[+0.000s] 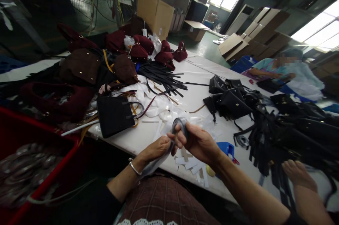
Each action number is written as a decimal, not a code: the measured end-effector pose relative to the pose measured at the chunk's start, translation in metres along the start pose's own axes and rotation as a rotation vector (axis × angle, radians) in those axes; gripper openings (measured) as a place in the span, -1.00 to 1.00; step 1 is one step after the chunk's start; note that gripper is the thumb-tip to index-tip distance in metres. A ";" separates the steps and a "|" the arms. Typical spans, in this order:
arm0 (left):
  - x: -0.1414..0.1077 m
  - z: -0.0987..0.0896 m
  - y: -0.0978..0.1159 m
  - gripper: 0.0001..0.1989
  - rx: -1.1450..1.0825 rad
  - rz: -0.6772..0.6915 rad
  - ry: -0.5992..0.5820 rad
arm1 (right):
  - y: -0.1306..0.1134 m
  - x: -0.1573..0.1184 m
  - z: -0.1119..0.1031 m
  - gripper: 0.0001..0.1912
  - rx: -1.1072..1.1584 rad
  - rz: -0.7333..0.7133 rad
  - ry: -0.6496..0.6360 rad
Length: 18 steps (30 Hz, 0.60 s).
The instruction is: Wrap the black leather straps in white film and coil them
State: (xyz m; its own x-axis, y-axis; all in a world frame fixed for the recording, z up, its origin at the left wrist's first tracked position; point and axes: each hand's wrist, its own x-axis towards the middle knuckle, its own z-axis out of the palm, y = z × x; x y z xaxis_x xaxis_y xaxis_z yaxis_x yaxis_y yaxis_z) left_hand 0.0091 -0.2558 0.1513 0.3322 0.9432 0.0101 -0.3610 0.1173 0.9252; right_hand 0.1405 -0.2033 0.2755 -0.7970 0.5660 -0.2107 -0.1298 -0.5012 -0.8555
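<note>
Both hands meet over the near edge of the white table [194, 103]. My right hand [202, 142] grips a coiled dark strap [180, 123], its fingers curled around the loop. Close against it, my left hand [158, 147] pinches a clear plastic sleeve [156, 164], which trails down toward my lap. Motion blurs the fingertips, and I cannot tell how much of the coil is inside the plastic. Beyond the hands, crumpled white wrapping [159, 106] is spread out. A small black handbag [115, 115] stands left of them, and paper strips [194, 165] lie just below.
Maroon bags [139, 48] and black straps [156, 73] are heaped at the back left. More black bags [230, 101] cover the right side. A red crate [71, 154] holds plastic-wrapped coils. Another person's hand [299, 175] rests at right; a co-worker [275, 67] sits across.
</note>
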 end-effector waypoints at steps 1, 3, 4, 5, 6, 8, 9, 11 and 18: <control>0.000 0.005 0.003 -0.50 -0.038 -0.009 0.028 | -0.005 0.004 0.002 -0.70 -0.008 -0.064 0.025; 0.000 0.015 0.006 -0.49 -0.160 -0.007 0.134 | -0.011 0.012 0.001 -0.73 -0.082 -0.189 0.106; 0.000 0.019 0.006 -0.48 -0.210 0.010 0.184 | -0.012 0.016 -0.002 -0.72 -0.142 -0.246 0.158; -0.001 0.022 0.005 -0.48 -0.232 0.035 0.214 | -0.011 0.020 -0.006 -0.72 -0.215 -0.301 0.215; -0.002 0.024 0.004 -0.48 -0.224 0.054 0.219 | -0.009 0.024 -0.010 -0.71 -0.303 -0.352 0.270; -0.005 0.025 0.003 -0.53 -0.159 0.056 0.178 | -0.002 0.030 -0.022 -0.70 -0.515 -0.420 0.366; -0.007 0.023 0.003 -0.55 -0.135 0.044 0.146 | 0.002 0.032 -0.027 -0.70 -0.647 -0.431 0.393; -0.014 0.017 0.007 -0.60 -0.155 0.020 0.082 | 0.009 0.032 -0.038 -0.72 -0.944 -0.403 0.377; -0.030 -0.010 0.023 -0.80 -0.809 -0.036 0.117 | 0.027 0.011 -0.047 -0.70 -1.490 0.032 0.027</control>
State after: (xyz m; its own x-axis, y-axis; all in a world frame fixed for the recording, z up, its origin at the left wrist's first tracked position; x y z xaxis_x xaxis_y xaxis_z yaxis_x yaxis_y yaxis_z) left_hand -0.0176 -0.2785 0.1685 0.2791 0.9555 -0.0956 -0.8839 0.2945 0.3632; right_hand 0.1562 -0.1800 0.2273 -0.7749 0.5878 -0.2324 0.6072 0.5901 -0.5321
